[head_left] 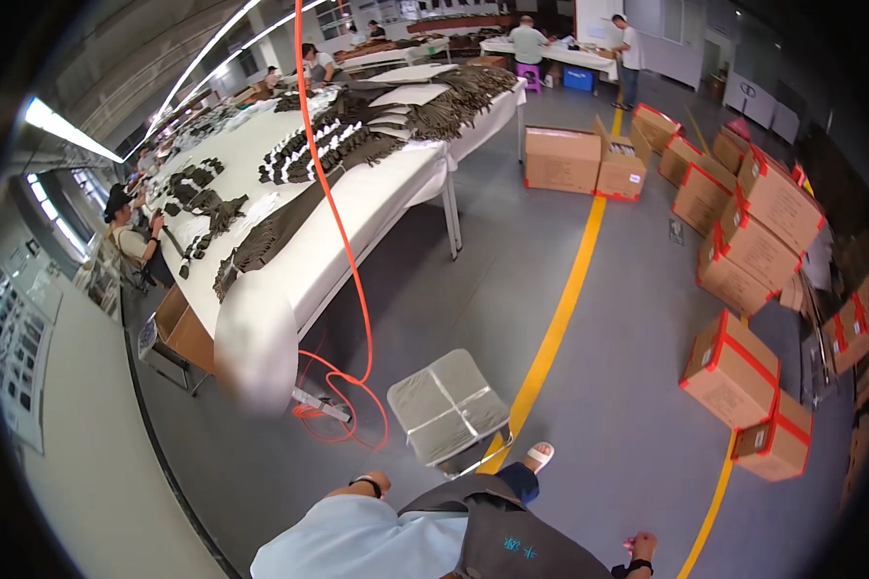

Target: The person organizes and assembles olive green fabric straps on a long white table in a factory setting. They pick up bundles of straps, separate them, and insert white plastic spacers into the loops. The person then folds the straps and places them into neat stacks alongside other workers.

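One square stool (pixel 439 417), askew to yellow line (pixel 562 328).

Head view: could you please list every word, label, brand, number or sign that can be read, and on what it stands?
Dark apron: teal characters, legible as lettering but not copied here.
Red-taped cardboard carton: small print, too small to read.
White label on the open carton: too small to read.
Blue crate: white marking, too small to read.
Wall board: any writing is too blurred to read.
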{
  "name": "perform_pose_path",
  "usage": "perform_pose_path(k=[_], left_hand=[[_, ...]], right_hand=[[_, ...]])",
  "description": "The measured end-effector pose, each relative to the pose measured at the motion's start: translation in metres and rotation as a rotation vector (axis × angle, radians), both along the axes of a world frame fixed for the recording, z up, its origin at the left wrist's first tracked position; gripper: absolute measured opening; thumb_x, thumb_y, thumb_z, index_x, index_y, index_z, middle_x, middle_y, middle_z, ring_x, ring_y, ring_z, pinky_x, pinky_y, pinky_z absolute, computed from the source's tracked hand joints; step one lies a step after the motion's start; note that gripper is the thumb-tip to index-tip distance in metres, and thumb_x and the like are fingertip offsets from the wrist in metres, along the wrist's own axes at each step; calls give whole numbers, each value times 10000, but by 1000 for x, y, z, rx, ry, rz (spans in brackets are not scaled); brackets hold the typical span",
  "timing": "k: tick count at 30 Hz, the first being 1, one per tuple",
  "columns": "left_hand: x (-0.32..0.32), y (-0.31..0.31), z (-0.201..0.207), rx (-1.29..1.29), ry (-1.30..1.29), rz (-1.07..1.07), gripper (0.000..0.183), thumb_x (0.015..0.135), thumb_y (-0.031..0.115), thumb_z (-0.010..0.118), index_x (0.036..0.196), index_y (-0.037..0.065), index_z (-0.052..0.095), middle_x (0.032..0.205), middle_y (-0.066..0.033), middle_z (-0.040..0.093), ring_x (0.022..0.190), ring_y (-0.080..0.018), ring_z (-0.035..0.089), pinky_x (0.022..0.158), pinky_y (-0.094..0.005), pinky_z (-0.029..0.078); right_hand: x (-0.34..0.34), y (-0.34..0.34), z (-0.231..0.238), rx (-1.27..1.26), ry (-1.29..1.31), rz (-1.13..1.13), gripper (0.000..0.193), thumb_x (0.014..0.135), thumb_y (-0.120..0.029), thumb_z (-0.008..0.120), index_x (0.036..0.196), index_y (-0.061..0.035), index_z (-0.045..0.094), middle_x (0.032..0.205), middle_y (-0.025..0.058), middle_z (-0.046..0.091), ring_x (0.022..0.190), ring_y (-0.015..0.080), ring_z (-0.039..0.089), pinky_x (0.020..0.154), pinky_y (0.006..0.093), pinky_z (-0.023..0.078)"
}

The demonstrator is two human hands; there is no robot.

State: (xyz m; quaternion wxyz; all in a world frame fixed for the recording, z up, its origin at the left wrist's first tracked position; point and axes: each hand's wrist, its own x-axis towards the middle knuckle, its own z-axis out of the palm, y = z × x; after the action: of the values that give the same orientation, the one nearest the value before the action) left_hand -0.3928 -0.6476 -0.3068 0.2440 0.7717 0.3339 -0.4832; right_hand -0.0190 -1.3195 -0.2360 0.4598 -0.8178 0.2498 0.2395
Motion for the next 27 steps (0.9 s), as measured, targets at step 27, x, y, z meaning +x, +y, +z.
perform_pose_path(k=[27], left_hand=[[446, -67, 60, 291, -22, 681, 294, 845, 271, 522, 960, 95, 727, 1028, -174, 680, 988, -336, 647, 853, -437, 504]], right_hand=[[679, 473, -18, -199, -99, 1366, 261, 873, -301, 557, 958, -81, 668, 884, 133, 688, 782, 302, 667, 654, 433, 523]])
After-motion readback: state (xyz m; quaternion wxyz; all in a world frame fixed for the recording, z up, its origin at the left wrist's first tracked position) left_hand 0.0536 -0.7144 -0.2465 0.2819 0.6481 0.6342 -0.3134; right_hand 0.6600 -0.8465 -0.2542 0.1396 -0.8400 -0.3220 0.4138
